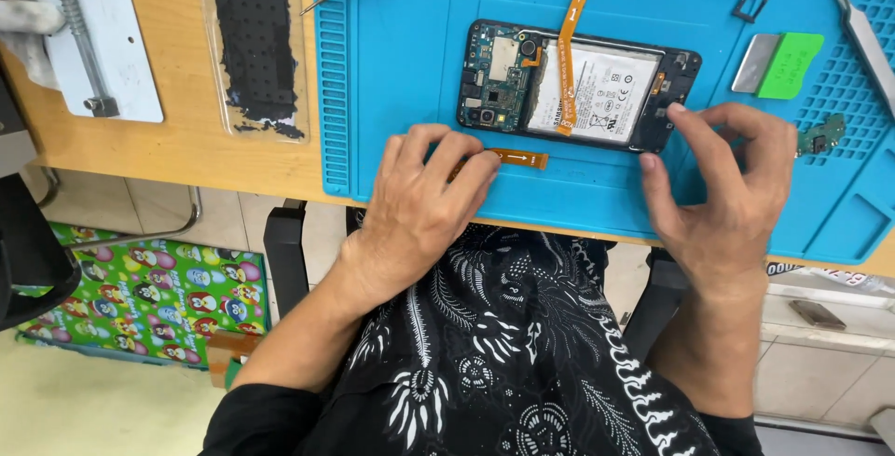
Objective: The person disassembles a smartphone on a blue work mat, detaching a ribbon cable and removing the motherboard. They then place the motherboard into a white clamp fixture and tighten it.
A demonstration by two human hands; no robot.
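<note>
Nearest the camera is the person's lap in a black-and-white patterned garment (522, 363), filling the lower middle of the view up to the worktop's (177, 139) near edge. On the wooden worktop lies a large blue mat (410, 36), its front edge running almost flush with the worktop's. On the mat rests an opened phone (578, 85), back cover off, with circuit board and white battery exposed and an orange ribbon cable (571, 41) trailing up from it. Bare mat lies to the left of the phone. The left hand (424, 209) lies flat at the mat's front edge, fingers pressed together on a short orange flex strip (517, 158), though whether it pinches it is unclear. The right hand (727, 190) has fingers spread loosely, one fingertip touching the phone's right end. A green-handled scraper (778, 64) and tweezers (862, 32) lie near the mat's right edge.
</note>
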